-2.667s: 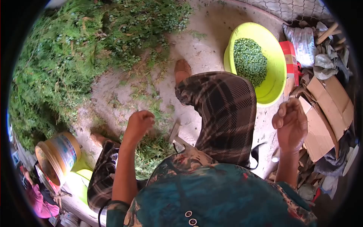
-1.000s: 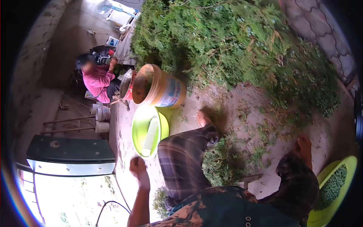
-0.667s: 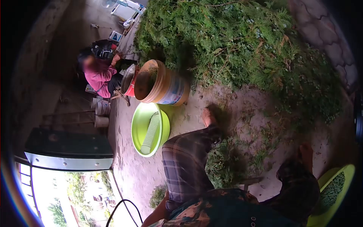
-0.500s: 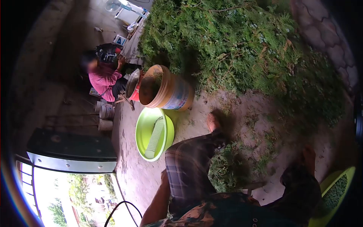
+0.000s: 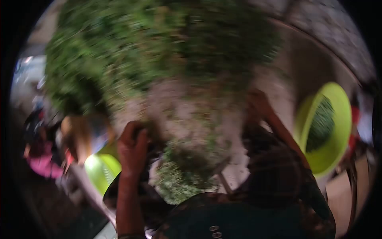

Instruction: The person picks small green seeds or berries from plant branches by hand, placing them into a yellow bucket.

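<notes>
One lime basin (image 5: 341,119) | bare dirt floor (image 5: 187,115) | plant heap (image 5: 151,51)

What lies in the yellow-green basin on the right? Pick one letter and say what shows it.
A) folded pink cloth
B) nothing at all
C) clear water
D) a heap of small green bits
D: inside the yellow-green basin a dark green, speckled heap of small green bits covers the middle. The picture is blurred, but the heap stands out plainly against the bright wall.
</notes>
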`<state>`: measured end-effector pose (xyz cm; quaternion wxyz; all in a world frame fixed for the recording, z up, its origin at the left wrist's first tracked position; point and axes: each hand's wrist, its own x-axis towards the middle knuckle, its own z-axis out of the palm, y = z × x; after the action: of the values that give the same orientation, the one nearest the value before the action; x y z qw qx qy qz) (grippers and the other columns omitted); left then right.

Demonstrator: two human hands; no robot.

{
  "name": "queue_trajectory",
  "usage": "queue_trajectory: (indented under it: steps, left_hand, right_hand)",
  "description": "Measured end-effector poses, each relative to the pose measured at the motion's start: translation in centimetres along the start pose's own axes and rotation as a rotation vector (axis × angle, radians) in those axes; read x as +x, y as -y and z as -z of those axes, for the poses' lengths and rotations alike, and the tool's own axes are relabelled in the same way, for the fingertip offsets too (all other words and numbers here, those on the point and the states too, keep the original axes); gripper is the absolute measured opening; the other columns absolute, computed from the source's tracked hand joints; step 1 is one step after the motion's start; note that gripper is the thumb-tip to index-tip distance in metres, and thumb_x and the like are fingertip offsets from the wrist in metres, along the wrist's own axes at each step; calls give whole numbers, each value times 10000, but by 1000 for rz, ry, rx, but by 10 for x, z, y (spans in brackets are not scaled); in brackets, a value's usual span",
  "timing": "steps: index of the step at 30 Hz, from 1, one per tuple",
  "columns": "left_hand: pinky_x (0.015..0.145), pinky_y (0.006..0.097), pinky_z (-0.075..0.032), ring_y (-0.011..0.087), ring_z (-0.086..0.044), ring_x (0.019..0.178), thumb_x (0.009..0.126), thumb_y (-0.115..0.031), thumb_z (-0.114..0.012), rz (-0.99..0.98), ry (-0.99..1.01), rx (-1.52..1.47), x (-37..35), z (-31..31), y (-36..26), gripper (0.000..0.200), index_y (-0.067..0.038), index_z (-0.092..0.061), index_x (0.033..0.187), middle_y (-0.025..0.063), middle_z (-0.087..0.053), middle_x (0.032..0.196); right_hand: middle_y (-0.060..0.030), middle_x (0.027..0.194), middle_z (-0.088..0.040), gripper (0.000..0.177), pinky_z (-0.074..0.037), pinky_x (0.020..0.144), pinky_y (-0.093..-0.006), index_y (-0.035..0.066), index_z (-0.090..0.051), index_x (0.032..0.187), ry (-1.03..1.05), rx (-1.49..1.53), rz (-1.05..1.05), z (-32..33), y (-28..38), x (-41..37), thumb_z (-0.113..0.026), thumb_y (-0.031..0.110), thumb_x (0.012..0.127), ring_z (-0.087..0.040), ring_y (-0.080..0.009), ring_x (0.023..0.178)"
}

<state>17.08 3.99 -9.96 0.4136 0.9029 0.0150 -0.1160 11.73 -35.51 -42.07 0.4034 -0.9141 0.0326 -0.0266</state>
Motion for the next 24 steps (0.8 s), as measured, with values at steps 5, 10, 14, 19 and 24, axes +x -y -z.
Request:
queue_trajectory:
  steps: [5,10,14,19,24]
  left_hand:
    - [476,203,-446,102,-575,585,760,-20,-509,535,383,-534,38,-104,35,117,-19,-589,846,41,-586,739]
    - [450,206,-420,82,-544,544,816,-177,-618,615,483,-482,54,-164,49,129,-54,-601,850,-1,-548,664]
    - [490,209,-426,74,-541,573,830,-175,-596,504,550,-430,77,-199,52,144,-42,-600,884,1,-560,685]
    - [519,219,-430,73,-541,620,834,-125,-571,378,532,-370,108,-253,52,161,-25,-608,956,12,-589,733]
    - [548,263,-430,116,-543,623,805,-127,-604,-27,463,-152,135,-315,44,167,-27,-632,936,59,-619,789]
  right_hand:
    - [-170,818,-600,134,-451,701,-428,51,-567,822,-165,205,-583,36,35,8,-563,165,750,-572,-361,790]
    - [-139,795,-600,127,-466,683,-408,101,-588,867,-152,28,-337,25,44,24,-549,150,756,-590,-333,773]
    - [-143,800,-588,138,-462,679,-424,75,-576,864,71,-72,-162,4,41,39,-551,154,754,-593,-326,777]
    - [-159,774,-591,174,-485,616,-422,28,-536,891,105,-390,-56,-9,28,33,-531,108,737,-592,-338,736]
    - [-102,719,-582,184,-483,517,-335,19,-513,934,-11,304,-323,16,38,23,-525,126,786,-590,-226,599]
